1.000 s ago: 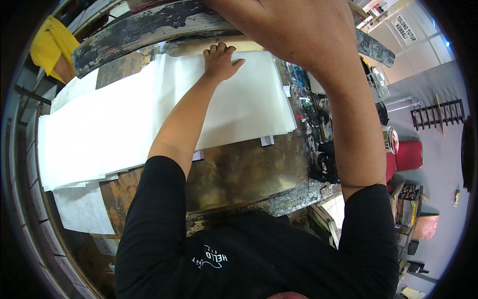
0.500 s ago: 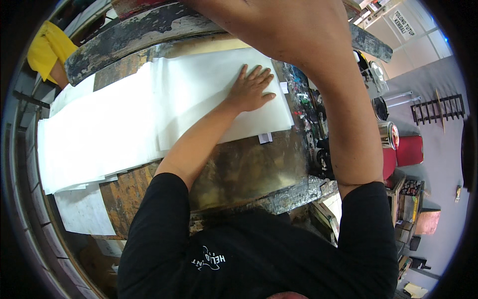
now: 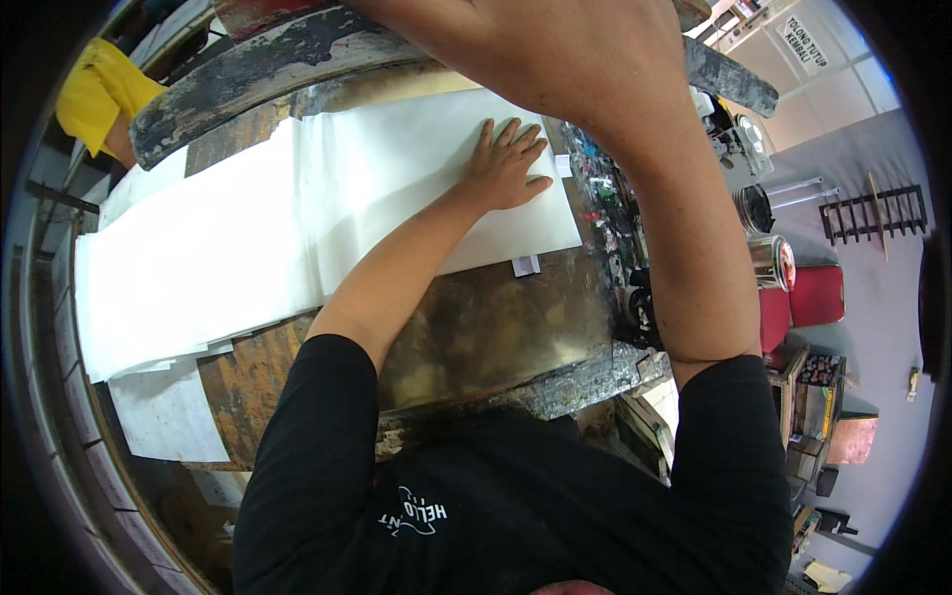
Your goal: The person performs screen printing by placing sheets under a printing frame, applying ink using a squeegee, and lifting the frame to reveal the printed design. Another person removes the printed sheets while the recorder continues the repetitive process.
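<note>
My left hand (image 3: 503, 171) lies flat with spread fingers near the right end of a large white sheet of paper (image 3: 397, 159). To its left spreads a stack of white sheets (image 3: 188, 248), with uneven edges at the near side. Raised close to the camera, my right hand (image 3: 555, 50) is above the far right part of the table. Its fingers run out of view at the top edge, so whether it holds anything is hidden. Small white tabs (image 3: 526, 265) sit by the sheet's near edge and right edge (image 3: 563, 166).
The worn, stained table (image 3: 476, 337) has a paint-spattered right side. A dark, worn beam (image 3: 278, 79) spans the far side. Cans (image 3: 772, 263) and a red chair (image 3: 818, 293) stand at the right, beside a wall rack (image 3: 873, 216). A person's yellow sleeve (image 3: 99, 94) shows far left.
My right hand and forearm have shifted slightly left and up. My left hand stays flat on the sheet, a little nearer its right edge. The view has moved slightly.
</note>
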A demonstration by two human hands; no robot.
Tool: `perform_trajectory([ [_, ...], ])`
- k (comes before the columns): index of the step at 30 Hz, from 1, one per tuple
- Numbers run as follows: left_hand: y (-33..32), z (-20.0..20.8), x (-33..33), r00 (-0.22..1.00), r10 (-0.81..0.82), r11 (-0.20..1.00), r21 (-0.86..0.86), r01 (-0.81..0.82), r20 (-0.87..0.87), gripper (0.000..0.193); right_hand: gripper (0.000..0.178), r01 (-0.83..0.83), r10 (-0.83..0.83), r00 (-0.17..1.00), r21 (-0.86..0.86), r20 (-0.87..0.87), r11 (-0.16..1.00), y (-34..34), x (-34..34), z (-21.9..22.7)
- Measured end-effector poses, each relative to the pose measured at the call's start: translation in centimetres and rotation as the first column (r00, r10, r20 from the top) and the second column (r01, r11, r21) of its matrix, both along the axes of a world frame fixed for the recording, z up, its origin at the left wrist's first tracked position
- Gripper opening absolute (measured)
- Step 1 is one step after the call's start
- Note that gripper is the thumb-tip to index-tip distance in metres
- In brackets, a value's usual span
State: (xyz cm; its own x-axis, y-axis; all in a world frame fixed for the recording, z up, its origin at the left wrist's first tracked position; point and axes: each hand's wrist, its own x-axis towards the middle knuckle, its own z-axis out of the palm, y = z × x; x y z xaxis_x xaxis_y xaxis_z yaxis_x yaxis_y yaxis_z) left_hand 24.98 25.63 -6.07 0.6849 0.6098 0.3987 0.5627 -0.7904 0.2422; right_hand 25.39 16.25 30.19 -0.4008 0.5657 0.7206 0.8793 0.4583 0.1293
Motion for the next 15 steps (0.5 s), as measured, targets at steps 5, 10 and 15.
perform_trajectory([
  [5,3.6,0.8,0.0,0.987,0.101,0.994,0.03,-0.105,0.126,0.089,0.063,0.028,-0.061,0.996,-0.454,-0.057,0.89,-0.8,-0.3,3.7],
  [10,11.3,0.8,-1.3,0.905,0.387,0.893,-0.175,-0.416,-0.177,0.085,0.062,0.143,-0.157,0.987,-0.316,-0.019,0.938,-0.7,-1.5,2.4],
  [15,13.0,-0.1,-1.9,0.908,0.382,0.91,-0.102,-0.402,-0.174,0.064,0.063,0.057,-0.073,0.996,-0.276,-0.051,0.96,0.2,-0.1,0.8],
])
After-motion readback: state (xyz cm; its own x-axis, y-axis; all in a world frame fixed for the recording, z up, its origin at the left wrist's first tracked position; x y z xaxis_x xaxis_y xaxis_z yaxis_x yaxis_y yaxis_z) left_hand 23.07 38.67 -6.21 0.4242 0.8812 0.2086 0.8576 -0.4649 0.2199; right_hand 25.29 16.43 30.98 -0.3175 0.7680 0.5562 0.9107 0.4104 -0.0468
